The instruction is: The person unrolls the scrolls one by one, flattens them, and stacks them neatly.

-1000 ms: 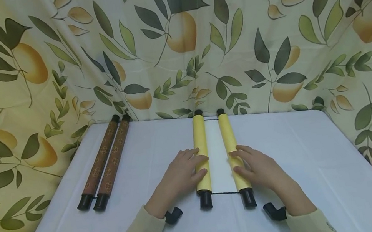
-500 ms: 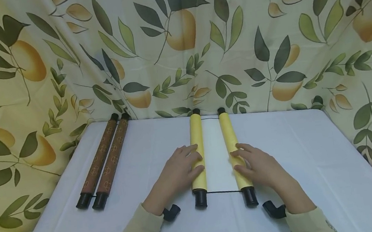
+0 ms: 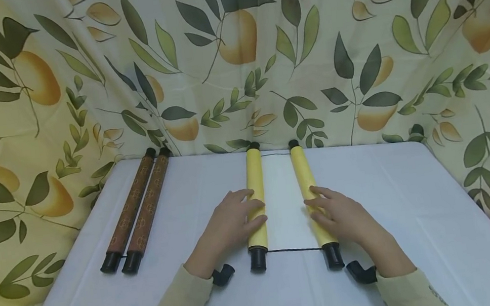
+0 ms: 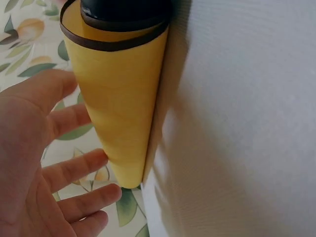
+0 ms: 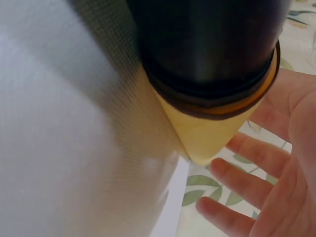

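Observation:
A yellow scroll lies partly unrolled on the table in the head view, with a white sheet (image 3: 284, 204) bare between its two rolls. My left hand (image 3: 230, 220) rests on the left roll (image 3: 254, 172), fingers spread and only slightly bent. On the right roll (image 3: 303, 166), my right hand (image 3: 344, 215) lies in much the same way. Black knobs cap the rolls, and a thin dark edge spans the near end of the sheet. The left wrist view shows fingertips against the yellow roll (image 4: 116, 98); in the right wrist view a black knob (image 5: 207, 44) hides much of the other roll.
A brown patterned scroll (image 3: 139, 207), its two rolls side by side, lies at the left of the white-covered table (image 3: 391, 181). Behind the table hangs a curtain (image 3: 219, 90) printed with leaves and fruit. Black wrist-camera pieces (image 3: 361, 272) sit at both cuffs.
The left roll has moved left with my left hand, and the right roll has shifted slightly right. The gap of white sheet between them has widened. The brown scroll has stayed in place.

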A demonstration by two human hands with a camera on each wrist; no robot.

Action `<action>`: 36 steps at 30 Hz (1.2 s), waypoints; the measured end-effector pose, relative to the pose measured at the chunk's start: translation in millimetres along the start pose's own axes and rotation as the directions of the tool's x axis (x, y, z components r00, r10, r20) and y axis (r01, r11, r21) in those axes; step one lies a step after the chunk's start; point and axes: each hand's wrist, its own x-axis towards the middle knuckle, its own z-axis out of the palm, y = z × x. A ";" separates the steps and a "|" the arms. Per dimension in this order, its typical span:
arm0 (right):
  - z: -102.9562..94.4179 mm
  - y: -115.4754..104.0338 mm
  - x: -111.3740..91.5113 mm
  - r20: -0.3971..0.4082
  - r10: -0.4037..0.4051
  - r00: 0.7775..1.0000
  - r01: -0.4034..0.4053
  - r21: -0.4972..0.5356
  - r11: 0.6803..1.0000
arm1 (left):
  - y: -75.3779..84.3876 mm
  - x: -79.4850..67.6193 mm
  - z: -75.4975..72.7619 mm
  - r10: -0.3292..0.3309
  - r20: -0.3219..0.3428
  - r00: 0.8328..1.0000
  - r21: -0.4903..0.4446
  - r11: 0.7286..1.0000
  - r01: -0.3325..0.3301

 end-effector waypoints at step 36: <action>-16.3 10.6 -18.2 0.076 -0.038 0.996 0.036 0.024 0.999 | -29.4 -10.4 -14.8 0.145 0.035 0.989 -0.051 0.988 -0.143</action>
